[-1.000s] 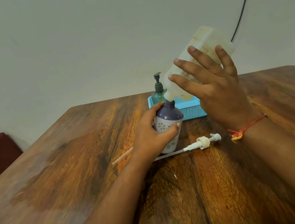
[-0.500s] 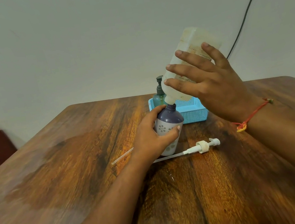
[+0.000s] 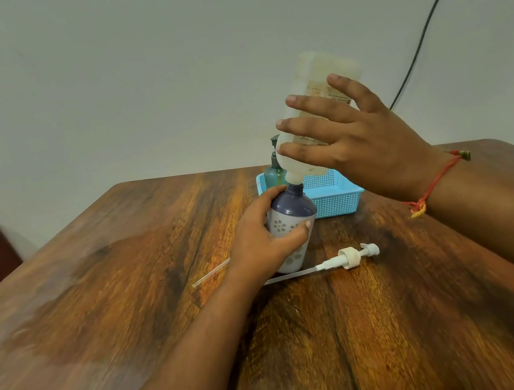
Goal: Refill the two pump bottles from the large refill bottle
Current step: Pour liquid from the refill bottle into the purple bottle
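I see the right hand [image 3: 363, 146] wrapped around the refill bottle [image 3: 318, 99], now tipped steeper than a second ago, its neck set into the open mouth of the purple pump bottle [image 3: 292, 219]. The left hand [image 3: 263, 241] still clasps that bottle upright on the table [image 3: 130, 301]. The removed pump [image 3: 349, 257] lies just beside it; the green pump bottle [image 3: 274, 171] stands in the blue basket [image 3: 338, 198].

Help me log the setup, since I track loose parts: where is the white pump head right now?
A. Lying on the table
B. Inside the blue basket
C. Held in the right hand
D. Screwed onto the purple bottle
A: the white pump head lies flat on the wooden table, just beside the open purple bottle.
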The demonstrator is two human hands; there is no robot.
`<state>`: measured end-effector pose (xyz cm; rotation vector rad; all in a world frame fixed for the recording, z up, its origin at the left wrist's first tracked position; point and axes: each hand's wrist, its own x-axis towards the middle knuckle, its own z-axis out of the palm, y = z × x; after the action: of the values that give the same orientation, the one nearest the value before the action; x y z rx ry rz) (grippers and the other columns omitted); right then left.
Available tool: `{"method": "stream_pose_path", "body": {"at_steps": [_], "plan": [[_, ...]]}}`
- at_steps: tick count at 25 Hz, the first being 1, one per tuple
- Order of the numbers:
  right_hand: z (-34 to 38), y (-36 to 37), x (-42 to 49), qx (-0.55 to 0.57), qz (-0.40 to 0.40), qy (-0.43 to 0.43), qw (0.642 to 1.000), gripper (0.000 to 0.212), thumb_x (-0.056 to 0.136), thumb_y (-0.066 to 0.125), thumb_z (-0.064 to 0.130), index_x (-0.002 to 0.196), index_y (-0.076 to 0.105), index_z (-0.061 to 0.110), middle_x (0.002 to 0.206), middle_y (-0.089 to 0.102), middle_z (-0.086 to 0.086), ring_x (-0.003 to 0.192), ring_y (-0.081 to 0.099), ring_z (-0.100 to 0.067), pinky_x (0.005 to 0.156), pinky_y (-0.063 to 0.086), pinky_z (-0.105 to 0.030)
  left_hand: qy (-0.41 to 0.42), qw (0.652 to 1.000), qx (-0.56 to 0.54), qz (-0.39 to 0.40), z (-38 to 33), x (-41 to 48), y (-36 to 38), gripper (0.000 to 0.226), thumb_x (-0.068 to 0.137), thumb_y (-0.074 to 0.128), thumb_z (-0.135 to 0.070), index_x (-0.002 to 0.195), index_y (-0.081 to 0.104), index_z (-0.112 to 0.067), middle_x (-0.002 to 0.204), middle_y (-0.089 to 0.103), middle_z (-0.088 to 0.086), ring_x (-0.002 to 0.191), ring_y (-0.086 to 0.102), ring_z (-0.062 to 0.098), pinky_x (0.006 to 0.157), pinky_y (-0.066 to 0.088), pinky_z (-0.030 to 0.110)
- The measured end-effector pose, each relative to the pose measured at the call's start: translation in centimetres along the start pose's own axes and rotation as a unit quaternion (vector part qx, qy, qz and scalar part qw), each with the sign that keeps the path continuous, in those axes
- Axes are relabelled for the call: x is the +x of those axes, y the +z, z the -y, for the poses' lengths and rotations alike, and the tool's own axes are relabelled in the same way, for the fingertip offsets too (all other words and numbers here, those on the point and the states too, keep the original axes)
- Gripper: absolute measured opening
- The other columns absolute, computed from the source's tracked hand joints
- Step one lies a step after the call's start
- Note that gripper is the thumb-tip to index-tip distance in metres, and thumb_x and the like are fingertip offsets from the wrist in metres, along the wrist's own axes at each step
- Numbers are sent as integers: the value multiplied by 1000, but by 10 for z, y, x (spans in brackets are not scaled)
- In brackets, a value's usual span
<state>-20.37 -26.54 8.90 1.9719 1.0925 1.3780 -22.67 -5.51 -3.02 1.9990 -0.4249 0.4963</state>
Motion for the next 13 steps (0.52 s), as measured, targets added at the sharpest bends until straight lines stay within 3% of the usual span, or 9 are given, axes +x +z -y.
{"method": "stream_pose_path", "body": {"at_steps": [8,11,13], "plan": [[-2,-6,9,11,38,-11,999,44,100,40,7,139,54,23,152,48,-8,150,29,-32,121,15,-58,-3,1000,-5,1,1,0,0,69,81,81,-32,142,49,-32,127,58,-17,112,58,-3,83,50,14],[-2,-6,10,33,50,36,998,47,97,39,5,137,55,24,149,51,-7,148,32,-31,117,20,-58,-7,1000,-8,-1,0,0,-1,67,81,81,-31,140,49,-33,124,58,-20,110,58,-6,79,50,11],[-1,-2,4,76,60,110,989,56,90,51,-1,139,53,26,147,53,-5,145,36,-31,112,26,-58,-16,1000,-19,-3,-3,-1,-1,65,82,82,-28,137,50,-34,117,56,-25,105,55,-17,75,48,4]]}}
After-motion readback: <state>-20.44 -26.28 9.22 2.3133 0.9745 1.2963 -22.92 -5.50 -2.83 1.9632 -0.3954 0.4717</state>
